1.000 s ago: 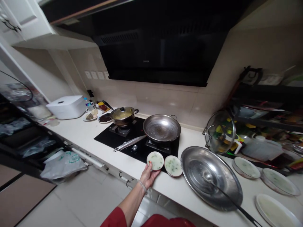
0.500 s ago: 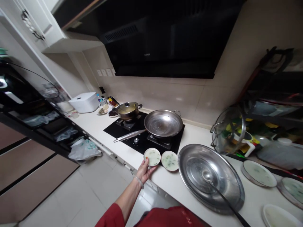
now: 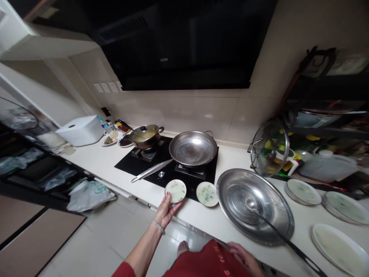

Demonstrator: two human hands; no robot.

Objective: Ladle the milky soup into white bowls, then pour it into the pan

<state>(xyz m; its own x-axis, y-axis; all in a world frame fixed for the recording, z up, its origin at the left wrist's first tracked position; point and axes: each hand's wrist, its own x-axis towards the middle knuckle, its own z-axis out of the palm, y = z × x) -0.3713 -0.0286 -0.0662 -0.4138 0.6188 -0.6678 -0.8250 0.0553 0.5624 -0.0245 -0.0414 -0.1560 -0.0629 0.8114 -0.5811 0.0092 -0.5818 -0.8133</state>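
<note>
My left hand [image 3: 166, 211] holds a small bowl of pale soup with green bits [image 3: 175, 191] at the counter's front edge, thumb on the rim and fingers beneath. A second soup bowl [image 3: 207, 194] stands to its right, beside a wide steel basin [image 3: 230, 204] with a long-handled ladle [image 3: 284, 238] in it. Low at the front edge, close to my red top, is my right hand [image 3: 240, 254]; its fingers are partly hidden and blurred.
A steel wok [image 3: 193, 148] and a lidded pot [image 3: 145, 137] sit on the black stove. Several soup bowls [image 3: 304, 191] stand at the right, near a leaning glass lid [image 3: 269, 150]. A white box [image 3: 80, 130] is at the back left, under a low range hood [image 3: 184, 57].
The bowl in my left hand has moved left, away from the second bowl. My right hand has come into view at the bottom. The camera view has shifted.
</note>
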